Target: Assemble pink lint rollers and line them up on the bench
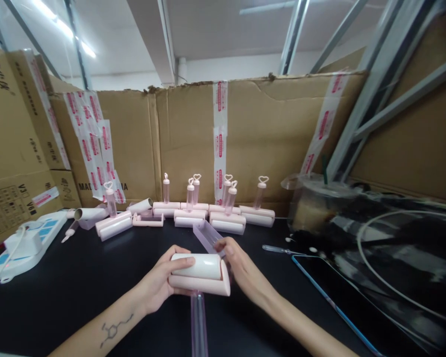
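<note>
The left hand (158, 283) is closed round a pink lint roller (199, 285), which lies level above the black table (134, 325); the thumb presses along its white roll (202, 266), and its clear handle (198, 322) points to 6 o'clock. Taking that roller as the clock's centre, the right hand (243, 267) is just beside its 3 o'clock end, narrow, with fingers curled round the near end of a translucent cover (206, 235) that slants away towards 12. From 10 round to 2 o'clock, 7 standing rollers (227, 224) have their handles upright. Near 10 o'clock are a pink frame (148, 223) and a loose white roll (90, 214). A power strip (54, 238) is at 9, a lidded cup (312, 210) at 2, and a blue-edged tablet (353, 302) at 3.
</note>
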Tool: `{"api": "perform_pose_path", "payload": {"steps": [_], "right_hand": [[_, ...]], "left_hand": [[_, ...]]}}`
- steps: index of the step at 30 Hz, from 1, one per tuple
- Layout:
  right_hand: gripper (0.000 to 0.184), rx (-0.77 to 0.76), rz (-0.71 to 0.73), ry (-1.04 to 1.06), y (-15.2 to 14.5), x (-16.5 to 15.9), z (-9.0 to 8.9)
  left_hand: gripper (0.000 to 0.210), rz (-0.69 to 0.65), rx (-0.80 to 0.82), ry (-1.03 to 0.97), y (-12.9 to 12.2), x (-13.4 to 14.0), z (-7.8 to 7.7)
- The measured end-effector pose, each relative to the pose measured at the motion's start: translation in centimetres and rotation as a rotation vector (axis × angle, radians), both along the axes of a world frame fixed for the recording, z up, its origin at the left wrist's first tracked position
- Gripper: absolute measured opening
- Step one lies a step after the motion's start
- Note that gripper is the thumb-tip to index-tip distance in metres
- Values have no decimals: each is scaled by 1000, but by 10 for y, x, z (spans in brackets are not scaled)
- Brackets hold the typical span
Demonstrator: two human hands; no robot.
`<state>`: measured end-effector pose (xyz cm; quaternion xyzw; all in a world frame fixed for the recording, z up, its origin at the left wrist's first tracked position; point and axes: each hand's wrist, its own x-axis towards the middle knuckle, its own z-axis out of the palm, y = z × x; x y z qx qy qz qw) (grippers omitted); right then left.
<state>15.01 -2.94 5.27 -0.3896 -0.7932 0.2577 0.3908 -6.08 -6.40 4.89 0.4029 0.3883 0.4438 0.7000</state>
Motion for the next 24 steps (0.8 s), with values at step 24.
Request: {"api": "perform_pose_path", "payload": {"steps": [24], "right_hand": [[46, -113, -8, 157, 49, 3, -16]], "left_hand": [[79, 300, 654, 652, 38, -13, -46]]}}
